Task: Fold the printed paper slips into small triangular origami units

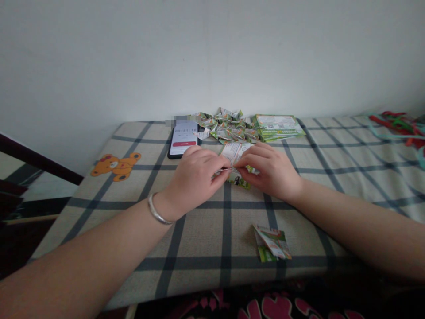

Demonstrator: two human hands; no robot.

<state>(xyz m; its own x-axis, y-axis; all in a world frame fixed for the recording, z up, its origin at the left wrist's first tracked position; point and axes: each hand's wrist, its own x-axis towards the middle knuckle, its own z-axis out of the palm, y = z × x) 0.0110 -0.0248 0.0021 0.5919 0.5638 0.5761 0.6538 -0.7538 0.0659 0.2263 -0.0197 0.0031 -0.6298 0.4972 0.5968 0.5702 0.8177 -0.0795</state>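
Observation:
Over the middle of the checked tablecloth, my left hand pinches one side of a printed green and white paper sheet. My right hand pinches the same paper close by, so the fingertips of both hands almost meet. Part of the paper shows above and below the fingers; the fold between them is hidden. Nearer the table's front edge lies a small folded piece of the same printed paper, apart from both hands. Behind my hands is a heap of folded paper pieces.
A phone showing a running timer lies left of the heap. To the heap's right is a stack of flat printed sheets. An orange bear cutout rests at the left. Red and green ribbon-like strips lie at far right. A wall stands behind.

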